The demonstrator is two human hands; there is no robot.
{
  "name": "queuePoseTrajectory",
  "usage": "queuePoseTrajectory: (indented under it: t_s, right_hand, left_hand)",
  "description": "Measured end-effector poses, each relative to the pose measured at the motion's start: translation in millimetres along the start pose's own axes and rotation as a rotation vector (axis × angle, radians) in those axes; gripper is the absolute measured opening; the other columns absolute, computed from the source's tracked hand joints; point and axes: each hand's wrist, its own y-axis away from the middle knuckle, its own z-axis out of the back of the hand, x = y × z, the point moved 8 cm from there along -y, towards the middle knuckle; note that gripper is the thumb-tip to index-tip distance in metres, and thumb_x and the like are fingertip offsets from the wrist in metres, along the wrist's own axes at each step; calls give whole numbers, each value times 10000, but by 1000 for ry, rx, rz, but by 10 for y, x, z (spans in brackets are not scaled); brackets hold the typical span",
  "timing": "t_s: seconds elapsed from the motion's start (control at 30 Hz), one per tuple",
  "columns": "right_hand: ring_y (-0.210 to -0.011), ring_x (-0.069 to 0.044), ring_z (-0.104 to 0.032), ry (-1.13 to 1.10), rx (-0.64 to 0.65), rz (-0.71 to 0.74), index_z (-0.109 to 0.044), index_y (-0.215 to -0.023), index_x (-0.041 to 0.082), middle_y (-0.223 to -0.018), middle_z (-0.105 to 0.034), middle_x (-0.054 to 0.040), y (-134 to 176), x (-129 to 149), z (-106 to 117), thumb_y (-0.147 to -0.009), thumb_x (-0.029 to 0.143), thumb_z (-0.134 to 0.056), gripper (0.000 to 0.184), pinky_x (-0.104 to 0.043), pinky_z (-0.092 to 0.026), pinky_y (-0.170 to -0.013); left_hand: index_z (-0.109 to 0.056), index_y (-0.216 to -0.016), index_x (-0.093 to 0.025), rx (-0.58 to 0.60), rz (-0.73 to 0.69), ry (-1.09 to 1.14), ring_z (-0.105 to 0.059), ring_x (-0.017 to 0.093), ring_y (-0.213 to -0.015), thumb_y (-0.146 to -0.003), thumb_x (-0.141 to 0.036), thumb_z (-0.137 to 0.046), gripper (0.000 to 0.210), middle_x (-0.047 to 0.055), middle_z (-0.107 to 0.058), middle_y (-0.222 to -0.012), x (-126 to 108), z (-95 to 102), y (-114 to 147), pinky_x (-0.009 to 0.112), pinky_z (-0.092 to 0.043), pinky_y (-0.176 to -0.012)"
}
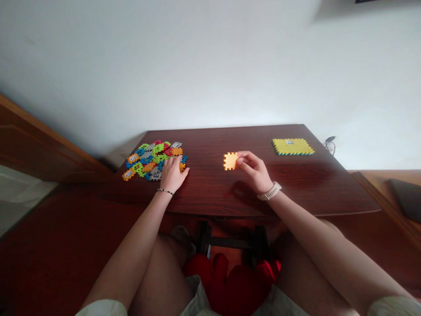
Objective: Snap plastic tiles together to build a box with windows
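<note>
In the head view my right hand (251, 169) pinches a flat orange building tile (230, 161) with toothed edges between thumb and fingers, held up over the middle of the table. At the left lies a heap of interlocking plastic tiles (148, 167) in green, blue, red, grey and orange, some with white window inserts. My left hand (174, 172) rests on the right side of this heap, its thumb apart from the fingers. An orange tile (182, 167) shows between that thumb and the fingers; the fingertips are partly hidden.
A yellow toothed panel (292, 147) with a small window piece lies at the table's right, above a teal layer. The dark wood table (210, 193) backs onto a white wall. A cable (330, 144) hangs beyond the right edge. Red fabric (230, 281) shows between the legs.
</note>
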Motion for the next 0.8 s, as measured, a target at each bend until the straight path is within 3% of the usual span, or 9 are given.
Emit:
queuePoseTrajectory:
  t_s: [0.47,0.6,0.8]
  right_hand:
    - [-881,-228,-710,12,-10,-74,-760,-1116,269,-1009,-766,-43,-13,-135,-13,-876,600,-879,426,-414,-624,-876]
    - [-887,-225,-709,5,-13,-91,-758,-1099,265,-1033,-769,-44,-18,-150,1,-862,595,-891,428,-410,-625,-875]
    - [-867,-206,-724,-26,-19,-121,-750,-1118,258,-1009,-775,-34,-27,-181,-4,-890,573,-880,409,-388,-622,-863]
  left_hand:
    - [-664,-1373,-204,-88,31,205,-639,379,-1317,-901,-278,-784,492,159,-693,-1327,54,61,3,587,-515,-1203]
    - [-665,-1386,-198,-110,107,449,-709,319,-1248,-895,-314,-809,525,157,-702,-1348,-14,8,10,526,-586,-1143]
    - [-684,-1374,-216,-27,161,842,-736,284,-1190,-820,-392,-880,614,140,-732,-1336,-318,-136,43,498,-618,-1085]
